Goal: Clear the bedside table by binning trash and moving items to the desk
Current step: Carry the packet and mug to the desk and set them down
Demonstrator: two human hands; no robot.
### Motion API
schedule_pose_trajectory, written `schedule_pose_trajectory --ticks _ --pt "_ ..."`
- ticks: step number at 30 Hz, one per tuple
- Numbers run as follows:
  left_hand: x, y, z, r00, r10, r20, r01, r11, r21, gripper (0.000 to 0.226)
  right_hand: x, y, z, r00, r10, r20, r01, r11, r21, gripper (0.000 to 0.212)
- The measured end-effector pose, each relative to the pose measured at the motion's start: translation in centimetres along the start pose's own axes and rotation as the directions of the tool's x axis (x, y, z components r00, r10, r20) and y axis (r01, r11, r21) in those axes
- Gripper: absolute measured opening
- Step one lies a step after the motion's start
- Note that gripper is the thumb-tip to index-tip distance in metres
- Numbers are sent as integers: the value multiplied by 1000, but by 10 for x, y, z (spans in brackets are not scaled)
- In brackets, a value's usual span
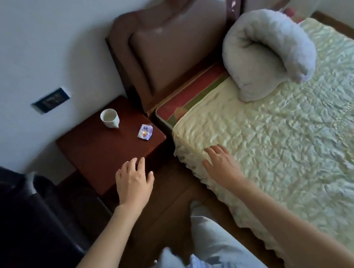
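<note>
A dark red wooden bedside table (94,153) stands between the wall and the bed. On its far side sits a white cup (109,118), upright. Near its right edge lies a small crumpled wrapper (145,132), white and blue with an orange spot. My left hand (133,181) hovers over the table's front corner, fingers apart and holding nothing, well short of both items. My right hand (221,163) is spread over the corner of the bed's pale quilt, also holding nothing.
The bed (290,137) with a pale yellow quilt fills the right side; a rolled grey blanket (270,51) lies by the brown headboard (170,47). A dark chair or sofa (16,221) stands at the left. Brown wooden floor lies between. A wall socket (51,100) sits above the table.
</note>
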State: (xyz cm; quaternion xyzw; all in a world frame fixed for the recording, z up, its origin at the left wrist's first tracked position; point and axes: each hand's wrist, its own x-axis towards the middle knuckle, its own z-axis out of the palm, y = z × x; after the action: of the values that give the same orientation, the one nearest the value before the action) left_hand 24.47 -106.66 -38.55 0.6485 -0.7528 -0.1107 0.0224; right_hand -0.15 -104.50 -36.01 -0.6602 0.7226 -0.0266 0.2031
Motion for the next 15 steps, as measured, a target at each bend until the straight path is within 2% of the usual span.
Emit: schedule_pose_trajectory --ticks 8,12,15 --pt "65 23 2 973 -229 -28 227 972 -66 46 113 14 -28 975 -204 84 207 978 -29 43" --pt "95 15 8 953 -299 -40 295 951 -90 46 157 4 -24 954 -276 113 279 960 -7 43" --pt "121 1 19 938 -344 -35 338 934 -113 46 193 -9 -10 932 -360 36 361 932 -21 37"
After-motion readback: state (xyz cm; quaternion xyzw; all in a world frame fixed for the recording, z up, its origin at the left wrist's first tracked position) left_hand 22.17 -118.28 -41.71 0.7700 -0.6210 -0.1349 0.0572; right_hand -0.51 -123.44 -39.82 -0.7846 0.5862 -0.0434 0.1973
